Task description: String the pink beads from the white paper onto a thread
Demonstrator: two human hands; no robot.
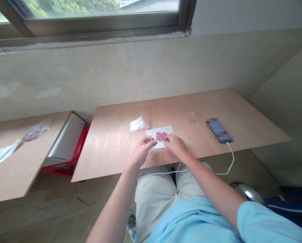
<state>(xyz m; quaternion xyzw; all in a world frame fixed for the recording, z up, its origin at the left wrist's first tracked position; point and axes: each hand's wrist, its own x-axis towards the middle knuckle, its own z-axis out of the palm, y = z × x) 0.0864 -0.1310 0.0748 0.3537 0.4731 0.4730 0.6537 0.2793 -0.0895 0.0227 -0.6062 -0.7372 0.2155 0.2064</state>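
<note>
Pink beads [161, 136] lie in a loose cluster on a white sheet [169, 129] on the wooden table. My left hand [145, 145] is at the sheet's left edge, its fingers closed on what looks like a small clear plastic bag [147, 140]. At the right side of the cluster is my right hand [175, 144], with thumb and fingertips pinched together by the beads. Whatever lies between those fingertips is too small to make out. A few pink pieces [151, 153] show just below my left hand.
A stack of clear plastic bags [138, 124] lies behind my left hand. Farther right are a small clear bag [191, 117] with pink bits and a phone [219, 130] on a white cable [232, 162]. Another table [11, 179] stands left, beside a red stool [77, 148].
</note>
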